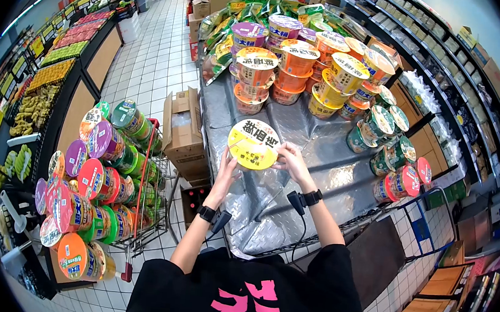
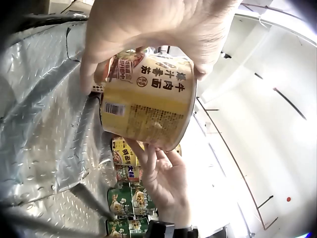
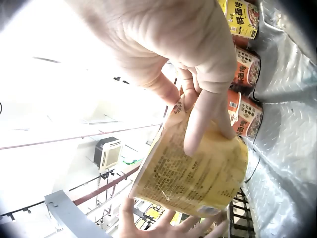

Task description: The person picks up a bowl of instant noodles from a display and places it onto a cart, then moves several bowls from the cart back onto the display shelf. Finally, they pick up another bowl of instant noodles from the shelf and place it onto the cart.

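Observation:
A yellow instant noodle tub (image 1: pixel 253 145), its printed lid facing up, is held between both hands over the front of the metal display top. My left hand (image 1: pixel 224 176) grips its left side; in the left wrist view the thumb and fingers span the tub (image 2: pixel 148 106). At the right side my right hand (image 1: pixel 292 161) pinches the tub near its rim, and the right wrist view shows thumb and fingers at its edge (image 3: pixel 190 168). The tub's far side is hidden by the hands.
Stacked noodle tubs (image 1: pixel 296 65) stand at the back of the diamond-plate top (image 1: pixel 275 211). Green and red tubs (image 1: pixel 399 181) lie along its right edge. A cart piled with tubs (image 1: pixel 102 182) is at left, beside a cardboard box (image 1: pixel 185 132).

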A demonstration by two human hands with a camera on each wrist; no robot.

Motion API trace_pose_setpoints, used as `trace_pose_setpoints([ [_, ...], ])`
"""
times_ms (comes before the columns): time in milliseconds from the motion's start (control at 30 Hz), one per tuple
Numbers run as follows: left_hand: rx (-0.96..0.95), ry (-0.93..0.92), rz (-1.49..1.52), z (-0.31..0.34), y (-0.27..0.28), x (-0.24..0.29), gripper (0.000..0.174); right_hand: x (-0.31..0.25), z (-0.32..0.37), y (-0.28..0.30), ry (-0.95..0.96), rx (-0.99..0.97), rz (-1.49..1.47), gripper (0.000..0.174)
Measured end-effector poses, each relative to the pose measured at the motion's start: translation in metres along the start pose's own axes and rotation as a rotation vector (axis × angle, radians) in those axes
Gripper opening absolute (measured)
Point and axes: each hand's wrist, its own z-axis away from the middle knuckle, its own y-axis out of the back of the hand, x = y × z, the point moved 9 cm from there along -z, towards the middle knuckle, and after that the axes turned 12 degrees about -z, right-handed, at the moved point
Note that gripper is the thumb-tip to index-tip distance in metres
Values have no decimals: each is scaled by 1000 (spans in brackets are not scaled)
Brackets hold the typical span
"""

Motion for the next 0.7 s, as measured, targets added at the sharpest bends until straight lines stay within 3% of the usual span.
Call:
trace_pose_setpoints([
  [133, -82, -66, 140, 20, 9, 16, 81, 0, 20, -29, 31, -68, -41, 13],
  [367, 27, -87, 128, 69, 40, 32, 60, -3, 55, -85, 134, -10, 134, 19],
  [700, 170, -59, 203, 149, 107, 35, 66, 30, 85, -170, 82, -118, 229, 21],
])
